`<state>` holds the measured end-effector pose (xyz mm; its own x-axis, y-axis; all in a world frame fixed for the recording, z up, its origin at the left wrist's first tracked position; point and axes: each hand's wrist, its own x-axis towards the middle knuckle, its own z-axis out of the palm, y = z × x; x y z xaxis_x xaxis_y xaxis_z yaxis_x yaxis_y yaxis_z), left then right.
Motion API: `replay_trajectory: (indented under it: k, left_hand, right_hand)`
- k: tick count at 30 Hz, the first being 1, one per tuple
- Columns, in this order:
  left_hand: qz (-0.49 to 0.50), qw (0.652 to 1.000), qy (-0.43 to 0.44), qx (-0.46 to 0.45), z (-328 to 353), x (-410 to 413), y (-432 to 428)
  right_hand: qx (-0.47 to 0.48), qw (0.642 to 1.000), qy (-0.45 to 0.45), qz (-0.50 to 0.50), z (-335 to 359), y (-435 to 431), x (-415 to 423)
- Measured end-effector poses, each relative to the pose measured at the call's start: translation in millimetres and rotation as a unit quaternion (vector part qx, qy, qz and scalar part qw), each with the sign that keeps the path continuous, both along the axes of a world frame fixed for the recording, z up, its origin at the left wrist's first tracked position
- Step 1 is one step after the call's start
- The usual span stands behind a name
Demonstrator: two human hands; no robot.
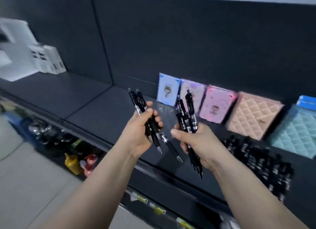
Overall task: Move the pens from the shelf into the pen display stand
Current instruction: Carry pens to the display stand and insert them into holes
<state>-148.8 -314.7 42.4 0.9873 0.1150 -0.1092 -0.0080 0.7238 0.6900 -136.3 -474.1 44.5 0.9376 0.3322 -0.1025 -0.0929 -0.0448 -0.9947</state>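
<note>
Left hand [139, 127]: fingers curled round a pen bundle [137, 100]. Right hand [198, 141]: grips a second bundle [189, 107]. Loose pens [256, 160]: on shelf [95, 107], right of both hands.

No text can be read. The pens [189, 112] gripped in the fingers of the left hand [136, 131] and right hand [200, 143] carry white print on the barrels, too blurred to resolve. The notebooks [217, 105] beyond the fingertips and the yellow tags [158, 210] below the wrists show no legible lettering.
</note>
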Motion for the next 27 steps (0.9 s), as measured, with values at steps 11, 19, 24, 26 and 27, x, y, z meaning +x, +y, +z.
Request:
replay_trajectory:
  k: [11, 19, 24, 26, 27]
  left_hand:
    - [0.146, 0.988, 0.04, 0.01, -3.5, -56.3, 304.3]
    - [0.18, 0.981, 0.068, -0.023, -14.8, -90.8, 444.7]
    - [0.229, 0.964, 0.114, -0.072, -26.6, -86.2, 536.9]
    - [0.214, 0.967, 0.108, -0.083, -28.0, -76.7, 569.7]
    - [0.208, 0.969, 0.105, -0.078, -28.9, -71.9, 583.8]
  right_hand:
    - [-0.016, 0.991, -0.006, 0.133, 4.6, 320.4, -1.7]
    - [-0.012, 0.977, -0.005, 0.215, -8.5, 504.0, -20.1]
    - [0.059, 0.954, 0.096, 0.276, -9.6, 590.0, 5.6]
    - [0.083, 0.943, 0.131, 0.295, -7.4, 629.5, 21.5]
    - [0.095, 0.937, 0.15, 0.301, -6.0, 647.5, 28.1]
